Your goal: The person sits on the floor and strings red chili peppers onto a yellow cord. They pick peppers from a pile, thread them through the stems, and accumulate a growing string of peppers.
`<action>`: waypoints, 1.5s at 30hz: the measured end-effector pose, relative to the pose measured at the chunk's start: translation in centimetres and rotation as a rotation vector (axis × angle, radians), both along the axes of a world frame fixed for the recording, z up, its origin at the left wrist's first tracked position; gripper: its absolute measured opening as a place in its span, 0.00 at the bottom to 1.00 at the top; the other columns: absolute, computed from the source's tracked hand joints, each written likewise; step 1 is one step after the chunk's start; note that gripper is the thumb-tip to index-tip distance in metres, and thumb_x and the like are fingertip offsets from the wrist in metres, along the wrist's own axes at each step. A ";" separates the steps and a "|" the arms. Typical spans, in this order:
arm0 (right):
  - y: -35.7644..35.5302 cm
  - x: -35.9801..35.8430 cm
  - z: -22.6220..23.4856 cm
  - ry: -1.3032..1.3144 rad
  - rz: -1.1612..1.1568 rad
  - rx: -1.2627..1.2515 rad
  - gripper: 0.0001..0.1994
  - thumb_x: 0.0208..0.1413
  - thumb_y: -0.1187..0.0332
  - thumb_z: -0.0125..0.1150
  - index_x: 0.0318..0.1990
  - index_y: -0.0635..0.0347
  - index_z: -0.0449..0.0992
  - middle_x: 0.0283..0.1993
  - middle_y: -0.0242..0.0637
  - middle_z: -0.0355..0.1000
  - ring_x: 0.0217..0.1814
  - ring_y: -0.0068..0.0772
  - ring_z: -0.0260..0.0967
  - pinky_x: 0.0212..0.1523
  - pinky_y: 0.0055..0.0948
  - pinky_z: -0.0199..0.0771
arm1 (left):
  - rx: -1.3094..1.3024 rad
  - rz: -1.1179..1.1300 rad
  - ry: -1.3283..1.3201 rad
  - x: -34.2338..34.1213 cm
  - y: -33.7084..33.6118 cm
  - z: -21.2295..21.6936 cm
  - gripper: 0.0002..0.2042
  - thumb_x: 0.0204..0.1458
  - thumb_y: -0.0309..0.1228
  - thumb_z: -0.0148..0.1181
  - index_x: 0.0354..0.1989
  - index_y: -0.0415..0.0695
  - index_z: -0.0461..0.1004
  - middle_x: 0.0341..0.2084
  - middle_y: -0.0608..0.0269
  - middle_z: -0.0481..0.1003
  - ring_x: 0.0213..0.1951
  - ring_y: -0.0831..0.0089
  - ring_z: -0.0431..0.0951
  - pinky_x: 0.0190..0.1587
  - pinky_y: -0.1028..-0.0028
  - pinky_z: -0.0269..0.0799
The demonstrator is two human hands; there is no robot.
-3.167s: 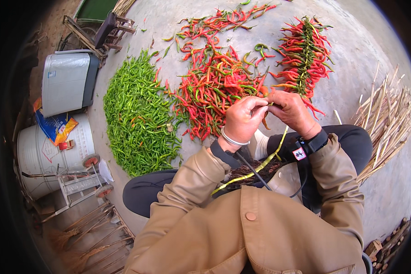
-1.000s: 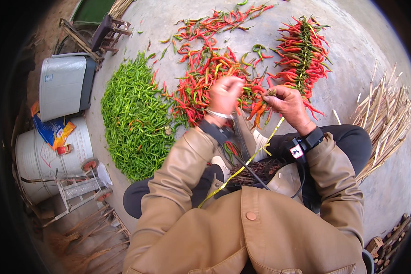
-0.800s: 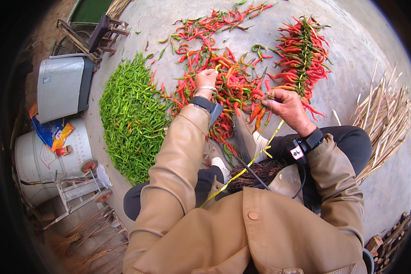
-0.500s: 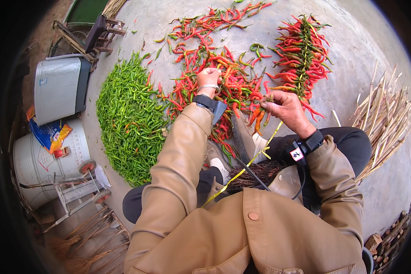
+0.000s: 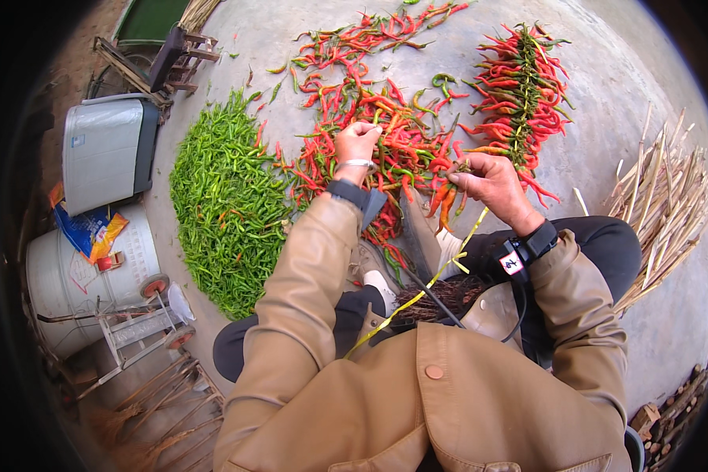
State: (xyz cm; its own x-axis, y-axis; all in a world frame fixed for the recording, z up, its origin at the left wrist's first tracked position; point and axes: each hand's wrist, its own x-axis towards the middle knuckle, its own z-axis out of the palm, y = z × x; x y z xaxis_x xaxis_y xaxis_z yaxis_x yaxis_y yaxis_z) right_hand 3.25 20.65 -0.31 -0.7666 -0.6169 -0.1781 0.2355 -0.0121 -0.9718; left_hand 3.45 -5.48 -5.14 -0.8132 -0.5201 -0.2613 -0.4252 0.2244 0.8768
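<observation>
Over a loose heap of red chili peppers (image 5: 413,134) my left hand (image 5: 357,145) is closed in a pinch. Peppers lie right behind its fingertips, so what it holds, if anything, cannot be made out. My right hand (image 5: 494,189) pinches the stem ends of a small bunch of chili peppers (image 5: 446,206), which hang red and orange below the fingers. A yellow strip (image 5: 470,234) runs from just under that hand down across my lap. Beyond it lies a long string of chili peppers (image 5: 525,94), packed closely along a yellow cord.
A big pile of green chili peppers (image 5: 224,212) lies to my left. Dry stalks (image 5: 661,208) are heaped at the right. Along the left side stand a grey-white bin (image 5: 102,149), a metal drum (image 5: 55,275), a small handcart (image 5: 141,322) and a wooden stool (image 5: 189,59).
My left hand has shifted slightly left and nearer to me over the heap. My right hand stays almost in place with its bunch of peppers.
</observation>
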 end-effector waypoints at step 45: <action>0.4 -1.0 -0.7 0.003 -0.281 -0.084 0.05 0.47 0.71 0.60 0.29 0.62 0.72 0.21 0.23 0.66 0.20 0.10 0.57 0.21 0.14 0.57 | -0.983 -0.487 0.242 4.3 0.9 -0.2 0.17 0.32 0.24 0.62 0.35 0.46 0.70 0.29 0.58 0.69 0.36 0.59 0.69 0.39 0.65 0.66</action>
State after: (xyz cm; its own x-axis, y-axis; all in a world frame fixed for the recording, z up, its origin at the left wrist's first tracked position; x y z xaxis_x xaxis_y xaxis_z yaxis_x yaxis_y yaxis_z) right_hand 2.26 21.09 -1.01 -0.9099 -0.3931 -0.1328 0.2085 -0.1563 -0.9654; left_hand 7.78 -4.58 -5.32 -0.9598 -0.0258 0.2796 0.0543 0.9599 0.2752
